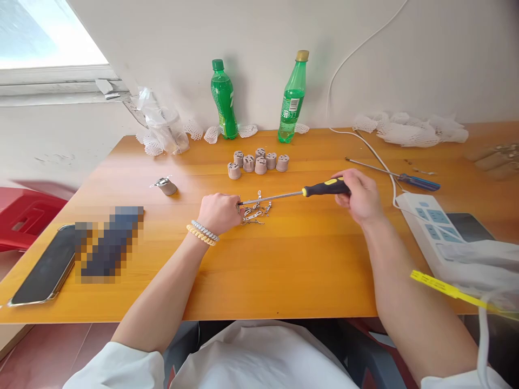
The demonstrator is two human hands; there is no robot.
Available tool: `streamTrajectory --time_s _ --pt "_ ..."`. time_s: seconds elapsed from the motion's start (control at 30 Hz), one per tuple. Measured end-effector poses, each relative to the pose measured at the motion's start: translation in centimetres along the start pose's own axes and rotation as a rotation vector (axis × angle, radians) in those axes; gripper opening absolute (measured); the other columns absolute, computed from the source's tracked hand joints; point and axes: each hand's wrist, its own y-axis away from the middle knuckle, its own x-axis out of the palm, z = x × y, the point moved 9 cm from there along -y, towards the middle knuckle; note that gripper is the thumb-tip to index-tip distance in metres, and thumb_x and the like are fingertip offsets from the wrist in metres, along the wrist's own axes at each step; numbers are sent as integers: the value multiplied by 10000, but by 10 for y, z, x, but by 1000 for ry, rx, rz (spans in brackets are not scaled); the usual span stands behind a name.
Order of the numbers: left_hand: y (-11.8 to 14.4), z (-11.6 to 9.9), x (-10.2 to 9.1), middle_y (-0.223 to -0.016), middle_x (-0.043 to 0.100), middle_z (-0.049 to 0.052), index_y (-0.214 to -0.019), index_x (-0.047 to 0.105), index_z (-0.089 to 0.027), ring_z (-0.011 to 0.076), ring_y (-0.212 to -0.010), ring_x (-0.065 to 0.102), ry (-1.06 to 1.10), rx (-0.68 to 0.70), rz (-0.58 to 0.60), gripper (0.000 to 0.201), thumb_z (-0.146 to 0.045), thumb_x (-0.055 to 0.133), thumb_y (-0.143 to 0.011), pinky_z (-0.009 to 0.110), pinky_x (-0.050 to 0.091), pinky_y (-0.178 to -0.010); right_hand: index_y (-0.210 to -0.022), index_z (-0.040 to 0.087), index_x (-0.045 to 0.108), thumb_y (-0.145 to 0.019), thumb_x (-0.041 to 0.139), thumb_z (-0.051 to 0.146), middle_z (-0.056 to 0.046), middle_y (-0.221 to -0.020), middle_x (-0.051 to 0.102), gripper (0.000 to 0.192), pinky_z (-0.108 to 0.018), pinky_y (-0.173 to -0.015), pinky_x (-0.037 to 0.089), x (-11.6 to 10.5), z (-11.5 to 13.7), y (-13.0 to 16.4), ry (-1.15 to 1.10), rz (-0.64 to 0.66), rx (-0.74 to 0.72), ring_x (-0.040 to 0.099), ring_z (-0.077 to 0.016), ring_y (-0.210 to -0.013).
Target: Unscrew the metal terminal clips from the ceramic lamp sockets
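Wooden table (284,270), sunlit, bottles along the wall. Left hand (219,212) closed around a small part at the screwdriver (292,194) tip; right hand (359,195) wrapped around its handle, above scattered metal clips (256,212). Best kept level, tip seated squarely, turned gently.

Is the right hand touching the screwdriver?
Touching. The head view shows the right hand wrapped around the black-and-yellow handle of the screwdriver, fingers on top of it.
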Motion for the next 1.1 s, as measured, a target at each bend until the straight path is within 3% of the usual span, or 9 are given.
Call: streamTrajectory --time_s 0.1,0.23,0.37,0.5,0.63,0.8,0.9,1.03,1.1 --pt "0 2 -2 -661 694 78 -751 695 -219 287 -672 659 1 -2 -13 246 -391 519 -761 349 411 -544 -1072 250 594 -540 766 375 3 -779 685 572 -284 -457 480 14 0 2 -87 164 -1 593 -150 -524" --pt "2 2 -1 -668 698 78 -748 694 -221 280 -672 659 0 3 -9 240 -386 520 -760 347 411 -544 -847 198 630 -736 622 482 42 -499 534 305 -228 -322 340 5 -3 4 3 85 16 404 -91 -332" --pt "3 2 -3 -662 698 68 -755 689 -221 268 -667 660 -12 2 -22 245 -383 506 -767 335 395 -538 -1125 297 557 -548 774 355 3 -932 680 619 -306 -558 531 16 3 7 -128 232 -27 644 -166 -695" --pt "2 0 0 -668 699 69 -740 679 -212 262 -668 658 -13 14 7 259 -392 495 -768 326 384 -535 -881 193 621 -759 627 479 41 -520 519 311 -229 -340 351 2 -4 6 2 91 52 417 -86 -352" --pt "2 0 2 -675 700 68 -758 681 -205 264 -682 660 -17 9 20 268 -388 485 -770 323 391 -540 -1178 287 539 -620 779 350 -26 -909 675 611 -316 -568 522 15 1 10 -90 267 16 640 -178 -689" --pt "1 -1 4 -693 703 71 -743 681 -203 263 -686 659 -15 16 27 265 -381 486 -768 325 406 -548 -933 229 621 -739 692 393 12 -659 591 265 -247 -405 426 1 -8 5 -42 141 35 491 -91 -436" --pt "1 -1 4 -682 699 77 -753 688 -201 267 -688 660 -17 17 27 268 -381 490 -769 325 411 -556 -1100 286 550 -567 797 285 -26 -1008 666 588 -302 -559 528 9 -5 5 -137 213 -21 652 -175 -723" --pt "1 0 3 -682 699 78 -764 692 -200 270 -693 662 -10 14 25 275 -388 492 -773 325 411 -558 -918 224 588 -732 660 460 9 -623 612 309 -226 -321 338 2 -18 4 -64 88 95 518 -119 -401" --pt "1 2 3 -680 700 77 -765 691 -200 274 -694 662 -15 6 22 272 -389 495 -769 327 408 -553 -987 265 571 -604 787 348 20 -732 655 448 -244 -397 427 6 -13 4 -110 134 39 571 -126 -475"
